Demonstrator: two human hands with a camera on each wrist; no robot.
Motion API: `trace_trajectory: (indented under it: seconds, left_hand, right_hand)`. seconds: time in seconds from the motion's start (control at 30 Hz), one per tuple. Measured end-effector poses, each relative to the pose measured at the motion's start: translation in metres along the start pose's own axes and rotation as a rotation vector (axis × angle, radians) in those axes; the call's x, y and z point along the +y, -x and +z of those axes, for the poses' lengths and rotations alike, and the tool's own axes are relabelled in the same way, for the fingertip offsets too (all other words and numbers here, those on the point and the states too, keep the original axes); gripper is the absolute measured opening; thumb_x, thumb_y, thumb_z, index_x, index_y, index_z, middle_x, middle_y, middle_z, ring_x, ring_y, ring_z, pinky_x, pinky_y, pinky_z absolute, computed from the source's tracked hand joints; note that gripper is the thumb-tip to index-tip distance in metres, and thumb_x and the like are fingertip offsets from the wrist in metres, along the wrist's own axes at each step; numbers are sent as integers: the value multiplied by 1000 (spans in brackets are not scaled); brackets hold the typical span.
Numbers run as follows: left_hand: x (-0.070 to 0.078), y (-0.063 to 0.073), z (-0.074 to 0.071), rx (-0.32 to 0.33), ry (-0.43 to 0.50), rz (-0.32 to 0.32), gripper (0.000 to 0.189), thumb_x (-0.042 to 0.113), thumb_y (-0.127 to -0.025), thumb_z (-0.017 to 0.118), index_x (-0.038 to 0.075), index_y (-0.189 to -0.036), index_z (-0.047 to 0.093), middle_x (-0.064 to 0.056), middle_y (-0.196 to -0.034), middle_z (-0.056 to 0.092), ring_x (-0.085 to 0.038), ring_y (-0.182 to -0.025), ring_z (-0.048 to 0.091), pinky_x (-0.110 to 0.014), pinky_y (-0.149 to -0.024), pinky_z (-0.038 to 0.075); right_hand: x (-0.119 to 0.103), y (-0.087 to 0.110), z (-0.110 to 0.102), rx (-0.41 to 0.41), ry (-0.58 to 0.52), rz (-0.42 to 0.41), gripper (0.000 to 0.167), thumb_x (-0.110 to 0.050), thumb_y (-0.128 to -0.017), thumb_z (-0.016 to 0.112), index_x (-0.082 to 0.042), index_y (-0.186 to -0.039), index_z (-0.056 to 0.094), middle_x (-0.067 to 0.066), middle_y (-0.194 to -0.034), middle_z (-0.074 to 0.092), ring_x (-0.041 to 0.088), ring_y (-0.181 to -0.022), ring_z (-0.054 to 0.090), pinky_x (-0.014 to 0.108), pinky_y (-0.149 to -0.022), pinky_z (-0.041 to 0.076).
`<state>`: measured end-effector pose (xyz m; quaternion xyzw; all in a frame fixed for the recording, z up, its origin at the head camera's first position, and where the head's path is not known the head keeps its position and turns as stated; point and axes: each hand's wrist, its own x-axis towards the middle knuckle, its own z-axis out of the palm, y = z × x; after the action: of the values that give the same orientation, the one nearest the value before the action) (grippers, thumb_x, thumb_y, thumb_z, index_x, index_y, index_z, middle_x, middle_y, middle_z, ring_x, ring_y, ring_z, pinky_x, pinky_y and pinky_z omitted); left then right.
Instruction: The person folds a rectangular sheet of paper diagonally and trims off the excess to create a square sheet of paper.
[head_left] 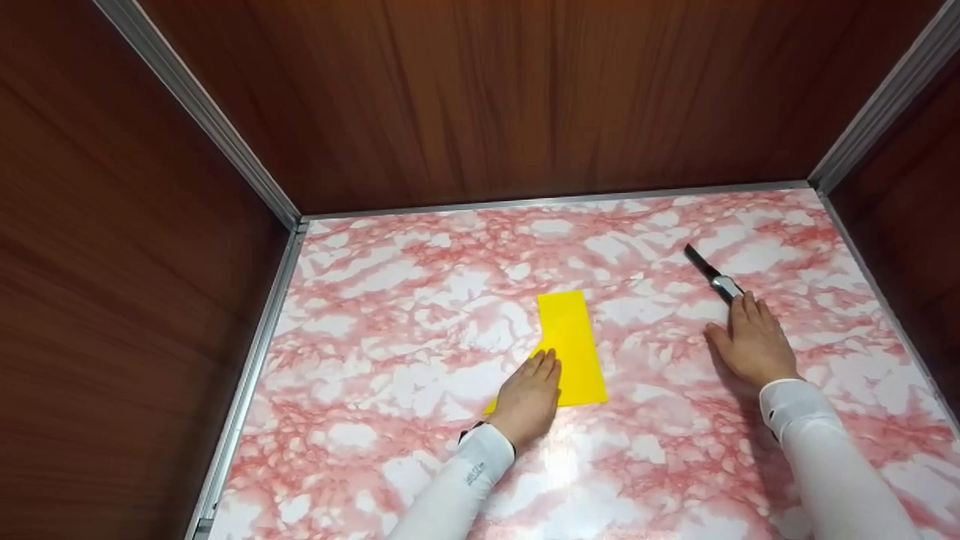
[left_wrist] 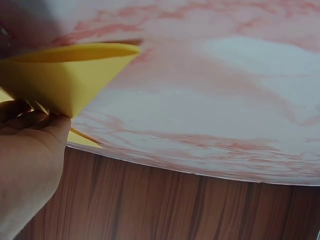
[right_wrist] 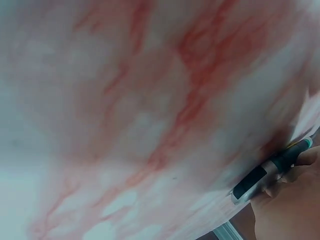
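Observation:
Yellow paper (head_left: 576, 352) lies on the red-and-white marbled table, creased and folded over at its left side. My left hand (head_left: 529, 397) rests on that folded part with straight fingers. In the left wrist view, a yellow flap (left_wrist: 75, 75) stands up as a rounded fold with the fingers against its edge. On the right, my right hand (head_left: 756, 345) has its fingertips at the near end of a slim black-and-silver tool (head_left: 726, 286), thumb spread away to the left. The right wrist view shows the tool's dark body (right_wrist: 272, 170) alongside the fingers; its exact kind is unclear.
Dark wood-grain panels (head_left: 487, 97) stand at the back and on both sides. Metal strips (head_left: 247, 352) border the marbled tabletop (head_left: 405, 300). The tool's thin black end points toward the back panel.

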<state>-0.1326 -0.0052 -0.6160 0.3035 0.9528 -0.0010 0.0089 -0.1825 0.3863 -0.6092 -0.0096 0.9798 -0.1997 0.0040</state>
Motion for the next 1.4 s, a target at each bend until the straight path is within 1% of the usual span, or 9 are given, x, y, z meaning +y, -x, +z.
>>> trace_trajectory:
  seconds: [0.23,0.4,0.53,0.67,0.77,0.9,1.0,1.2,1.4]
  left_hand:
    - [0,-2,3,22,-1,9,49,31,-104,43,5,-146,44,-10,-152,37,-24,-141,31,-33,-113,23]
    - [0,-1,3,23,-4,10,49,31,-104,42,5,-146,44,-11,-152,37,-25,-141,31,-34,-113,23]
    - [-1,-1,3,34,8,5,49,30,-104,42,4,-145,44,-11,-152,38,-25,-141,31,-35,-113,24]
    - [-1,-1,4,39,17,6,49,30,-104,44,4,-145,45,-11,-151,38,-25,-140,32,-35,-113,24]
    - [-1,-1,4,37,17,8,49,31,-104,43,4,-145,45,-11,-152,38,-25,-140,32,-35,-113,24]
    - [0,0,4,36,9,12,49,31,-104,42,4,-145,44,-11,-152,37,-25,-141,32,-35,-113,24]
    - [-1,0,4,28,7,15,50,32,-104,41,4,-146,43,-11,-152,37,-25,-141,31,-36,-113,24]
    - [-1,0,4,21,1,12,50,32,-105,41,5,-147,43,-11,-152,36,-24,-141,30,-35,-114,23]
    - [-1,-1,5,6,-2,3,50,33,-105,39,6,-148,41,-10,-154,34,-23,-142,27,-34,-114,21]
  right_hand:
    - [0,3,1,5,-16,-2,79,-46,-103,36,15,-148,13,38,-152,8,53,-139,5,64,-109,5]
    - [-7,5,4,-3,-24,-15,77,-45,-103,36,13,-149,14,36,-153,10,52,-140,6,64,-109,5]
    - [-16,6,6,-16,-36,-32,76,-45,-103,36,11,-150,15,35,-153,9,51,-141,6,62,-110,5]
    - [-26,10,8,-45,-32,-45,74,-44,-104,35,11,-150,14,34,-154,9,50,-141,5,61,-111,4]
    - [-33,13,10,-57,-24,-63,73,-43,-105,34,11,-150,15,34,-154,9,51,-141,6,61,-111,6]
    - [-43,19,14,-48,-24,-90,72,-41,-104,37,10,-150,17,32,-155,11,50,-141,9,61,-111,8]
    - [-50,23,19,-43,-24,-104,70,-40,-104,38,10,-150,19,31,-155,13,49,-141,10,59,-112,8]
    - [-66,31,26,-36,1,-134,71,-41,-103,41,9,-150,22,30,-155,17,47,-141,13,57,-112,11]
    - [-79,41,33,-27,0,-138,70,-41,-103,43,8,-150,24,28,-155,19,45,-142,14,58,-112,12]
